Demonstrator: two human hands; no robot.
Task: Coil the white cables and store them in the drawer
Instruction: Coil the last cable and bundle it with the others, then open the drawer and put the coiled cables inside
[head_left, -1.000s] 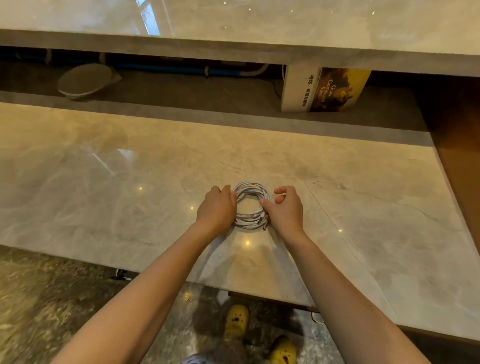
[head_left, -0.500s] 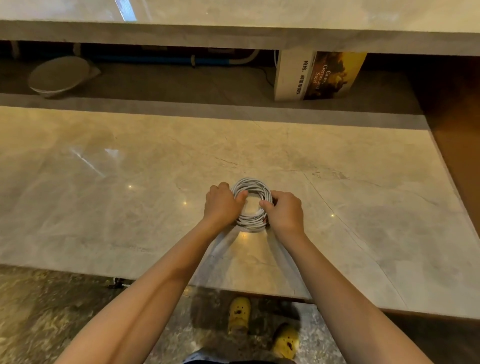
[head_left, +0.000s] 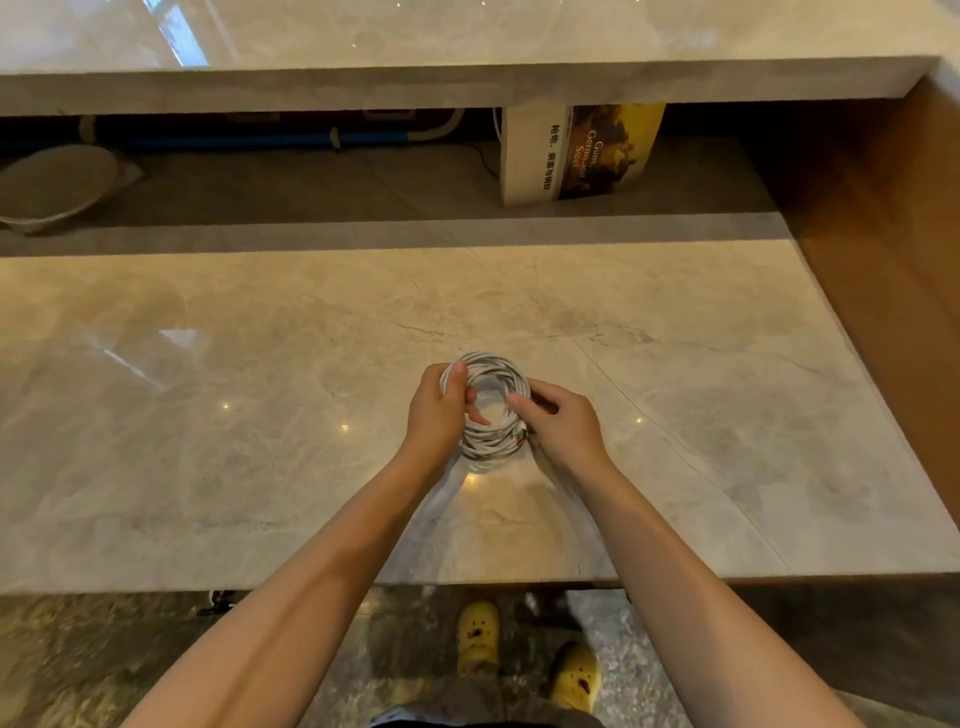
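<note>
Left thumb (head_left: 457, 375) now through coil (head_left: 488, 441) — gripped.

Warm, yellowish indoor light, fairly bright on the marble tabletop (head_left: 260, 415), which is super glossy: small pinpoint glints left of the coiled white cable (head_left: 485, 410) and a streaky window-ish reflection further left. Soft shadows sit just under the hands. The recess behind the tabletop is dim, maybe slightly soft. Wide-angle bending curves straight edges near the frame borders.
</note>
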